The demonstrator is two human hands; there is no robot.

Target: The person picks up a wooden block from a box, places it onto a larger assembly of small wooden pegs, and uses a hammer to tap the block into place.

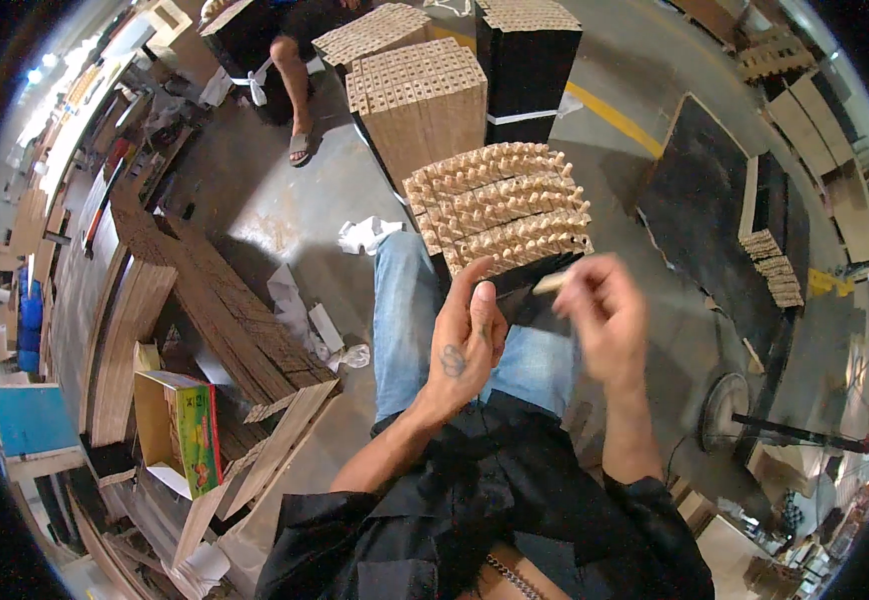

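The right hand (607,308) pinches a slim wooden peg (551,283) lying crosswise, pointing left; what the left hand (468,345) holds, I cannot tell.

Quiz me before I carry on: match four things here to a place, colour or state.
1. right hand
2. pegged wooden stack
3. cardboard box
4. floor stripe

A. open, green and red outside
B. yellow
C. just beyond the left hand
D. pinching a small pale piece

Pairs: 1-D, 2-C, 3-A, 4-B
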